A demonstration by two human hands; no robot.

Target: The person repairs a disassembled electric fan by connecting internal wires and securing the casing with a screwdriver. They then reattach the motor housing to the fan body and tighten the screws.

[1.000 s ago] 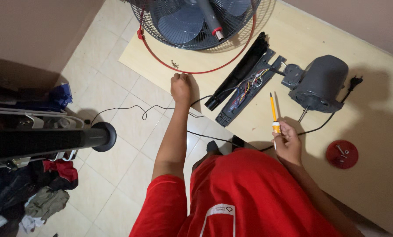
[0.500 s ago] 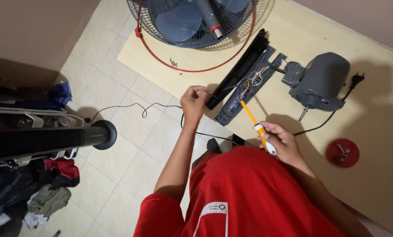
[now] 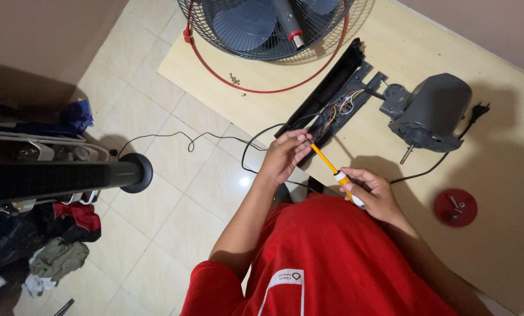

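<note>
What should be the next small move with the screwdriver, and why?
Probably guide the screwdriver tip into the open black housing: the right hand grips its handle, and the left hand pinches the shaft beside the coloured wires.

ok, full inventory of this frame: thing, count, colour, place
fan head with grille: 1, grey blades, red rim, top of the board
loose screws: a few, dark, inside the red rim
control housing: 1, black, open, coloured wires showing, centre of the board
motor: 1, grey, right of the housing
power plug: 1, black, right of the motor
round cap: 1, red, holding small fasteners, right edge
fan pole: 1, black, lying at left
clothes pile: several, mixed colours, lower left
screwdriver: 1, yellow and white
left hand: at the wires by the screwdriver tip
right hand: gripping the screwdriver handle
</note>
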